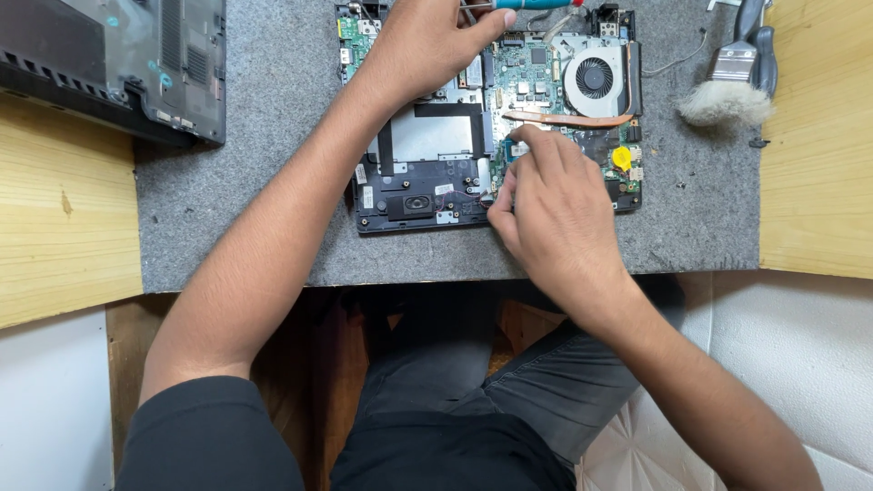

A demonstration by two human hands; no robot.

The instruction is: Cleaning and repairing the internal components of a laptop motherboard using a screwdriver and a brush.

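Pinching a teal screwdriver [532, 4] in left hand [427, 45], right hand [555, 205] fingertips pressed on laptop motherboard [546, 77]

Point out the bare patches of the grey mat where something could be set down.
Free: the grey felt mat between the removed black bottom cover and the opened laptop chassis, and the strip right of it below the grey-bristled brush. Crowded: over the green circuit board, where the left hand and right hand work.

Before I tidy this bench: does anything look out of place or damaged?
Nothing looks damaged. The opened laptop lies bare on the grey mat, its removed bottom cover upside down at the far left corner, overhanging the mat. A brush lies at the right edge.
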